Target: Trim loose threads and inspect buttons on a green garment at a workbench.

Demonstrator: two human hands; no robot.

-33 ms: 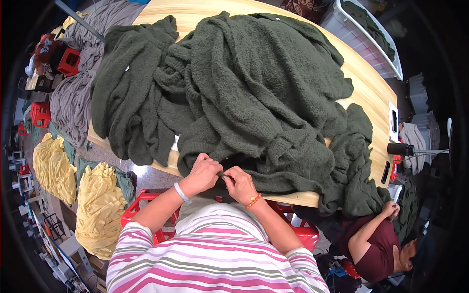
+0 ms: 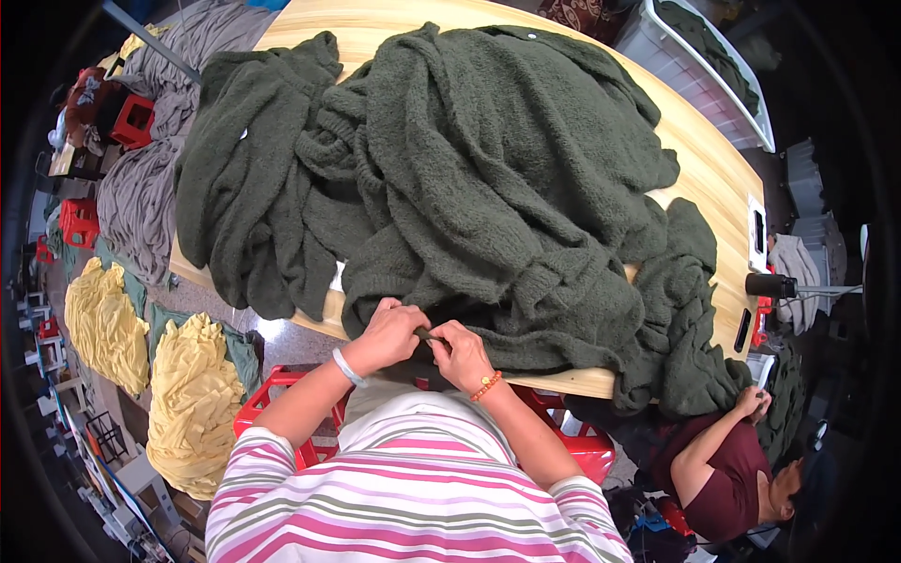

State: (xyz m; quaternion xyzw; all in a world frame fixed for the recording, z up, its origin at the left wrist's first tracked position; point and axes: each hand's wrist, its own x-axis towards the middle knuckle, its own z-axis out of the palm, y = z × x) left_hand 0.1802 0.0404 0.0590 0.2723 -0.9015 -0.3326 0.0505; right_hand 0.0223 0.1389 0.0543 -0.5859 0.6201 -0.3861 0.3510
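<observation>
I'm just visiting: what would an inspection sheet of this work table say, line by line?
Surface: pale wooden table, mostly covered.
Job's things: heap of dark green knitted garments; both hands pinch its near edge.
Clutter: black phone and a black cylinder at the table's right edge.
Hands: left hand and right hand shut on the knit.
Cables: nothing seen.
Surroundings: grey fabric pile, yellow fabric piles, red crates, white bin, seated person.

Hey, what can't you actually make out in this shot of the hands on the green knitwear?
Head view:
- What the left hand and right hand pinch: hidden by fingers.
- How many garments form the green knit pile: folds overlap.
- Small dark things at the table's right edge: too small.
</observation>
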